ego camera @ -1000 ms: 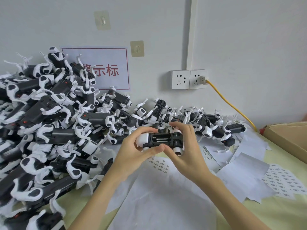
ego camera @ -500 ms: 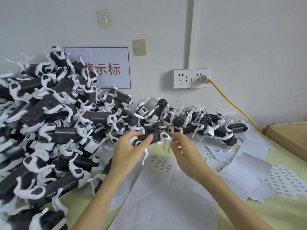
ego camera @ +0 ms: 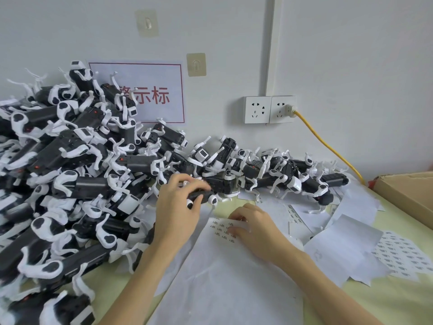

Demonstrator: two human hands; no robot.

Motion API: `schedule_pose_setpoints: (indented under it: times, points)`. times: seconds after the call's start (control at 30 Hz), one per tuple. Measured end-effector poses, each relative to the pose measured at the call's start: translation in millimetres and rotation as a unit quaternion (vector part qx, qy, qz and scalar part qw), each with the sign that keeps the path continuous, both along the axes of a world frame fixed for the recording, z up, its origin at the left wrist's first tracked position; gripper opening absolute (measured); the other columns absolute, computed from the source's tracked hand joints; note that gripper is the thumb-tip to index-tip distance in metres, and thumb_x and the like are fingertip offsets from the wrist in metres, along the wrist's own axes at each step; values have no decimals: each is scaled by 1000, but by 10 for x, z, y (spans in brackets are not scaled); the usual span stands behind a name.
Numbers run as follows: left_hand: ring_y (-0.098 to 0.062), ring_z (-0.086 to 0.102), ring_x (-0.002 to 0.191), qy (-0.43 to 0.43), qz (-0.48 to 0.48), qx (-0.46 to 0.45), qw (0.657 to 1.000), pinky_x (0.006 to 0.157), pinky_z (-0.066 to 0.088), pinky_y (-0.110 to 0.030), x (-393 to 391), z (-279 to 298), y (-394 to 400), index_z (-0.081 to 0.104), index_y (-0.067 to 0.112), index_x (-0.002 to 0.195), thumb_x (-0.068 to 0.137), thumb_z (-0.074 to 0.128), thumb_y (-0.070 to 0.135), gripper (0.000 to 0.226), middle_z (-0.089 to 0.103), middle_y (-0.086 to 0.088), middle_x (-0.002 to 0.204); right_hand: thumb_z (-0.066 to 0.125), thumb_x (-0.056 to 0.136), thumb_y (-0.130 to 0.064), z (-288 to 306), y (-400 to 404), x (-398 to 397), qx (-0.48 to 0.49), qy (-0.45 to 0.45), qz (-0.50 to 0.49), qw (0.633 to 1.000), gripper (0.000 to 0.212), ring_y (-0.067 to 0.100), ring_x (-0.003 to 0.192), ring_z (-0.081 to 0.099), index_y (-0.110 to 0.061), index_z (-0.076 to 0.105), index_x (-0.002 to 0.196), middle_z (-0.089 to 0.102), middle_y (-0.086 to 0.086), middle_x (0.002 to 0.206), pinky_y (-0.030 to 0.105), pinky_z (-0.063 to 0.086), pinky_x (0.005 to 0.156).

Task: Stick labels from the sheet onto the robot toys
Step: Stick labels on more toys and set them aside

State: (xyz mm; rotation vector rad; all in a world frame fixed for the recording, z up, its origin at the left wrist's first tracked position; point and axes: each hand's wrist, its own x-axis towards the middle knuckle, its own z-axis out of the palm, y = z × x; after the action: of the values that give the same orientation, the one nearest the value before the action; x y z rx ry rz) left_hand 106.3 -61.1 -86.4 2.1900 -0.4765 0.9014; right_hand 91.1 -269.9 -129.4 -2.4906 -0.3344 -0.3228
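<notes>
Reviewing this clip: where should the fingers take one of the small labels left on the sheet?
At a label's free edge, from above, by fingernail: labels lie flat on the sheet, offering nothing to grasp. The right hand is on them; the left hand holds a toy.

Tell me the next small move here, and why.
Probably peel one label off the label sheet with the right hand: its fingertips already rest on the printed labels, while the left hand grips a robot toy just above, ready for it.

The wall sign [ego camera: 150,95] reads "示标" in red; label sheet [ego camera: 225,227] print is illegible.
</notes>
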Motion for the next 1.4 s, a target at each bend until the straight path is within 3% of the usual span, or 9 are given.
schedule_pose_setpoints:
  times: [0.1,0.27,0.4,0.53,0.73,0.9,1.03,1.17,1.4]
  points:
    - [-27,49,96,9,17,57,998,77,42,-33,26,-63,5,83,30,77,84,76,-11,42,64,1,120,72,95,-12,58,6,-35,27,-44,21,998,8,4,88,53,-17,72,102,63,-8,96,5,36,80]
    - [-27,50,103,42,-7,44,998,80,36,-14,49,-61,-3,86,25,84,88,68,-8,38,60,3,123,70,96,-7,141,-9,-69,84,-95,46,991,16,-4,98,61,-20,71,105,70,-14,99,9,42,86]
    - [-23,56,106,117,-78,-1,990,85,38,-25,1,-3,-11,85,15,81,91,54,14,32,56,2,128,70,98,-5,178,-20,-77,112,-126,56,984,26,4,107,64,-23,72,115,71,-15,111,18,47,95]
    - [-17,49,126,160,-138,6,977,92,33,-22,-93,36,-55,59,33,55,100,54,31,45,50,9,130,70,96,-2,194,-32,-85,118,-147,44,981,29,2,103,62,-26,72,112,70,-12,107,12,43,88]
    - [-1,49,123,147,-167,5,975,92,43,-32,-96,19,-43,70,33,79,106,59,37,30,48,11,134,73,95,-3,233,-42,-98,117,-153,38,980,26,-6,97,59,-23,75,111,69,-13,100,5,39,83]
    - [-20,58,109,93,-136,34,986,88,46,-34,-7,-32,-52,75,9,92,105,62,18,21,52,0,127,75,95,-9,214,-19,-115,112,-141,33,983,29,-2,100,60,-26,75,118,66,-11,108,7,40,86]
    - [-22,57,100,82,-122,35,988,86,44,-32,17,-53,-60,75,8,91,105,62,17,21,53,-3,124,72,97,-12,232,48,-145,118,-172,55,976,34,5,111,63,-24,71,129,64,-11,123,16,45,96]
    - [-19,59,95,72,-127,32,989,83,39,-26,12,-62,-78,72,10,84,105,62,16,24,53,-2,122,75,96,-14,211,130,-160,146,-193,31,970,24,8,106,65,-21,74,119,67,-13,115,22,49,93]
    - [-19,60,93,60,-138,32,988,75,37,-19,-42,-43,-132,62,25,76,105,62,21,29,53,0,118,77,93,-6,170,167,-153,195,-176,4,965,18,2,97,64,-18,74,106,66,-10,100,8,46,84]
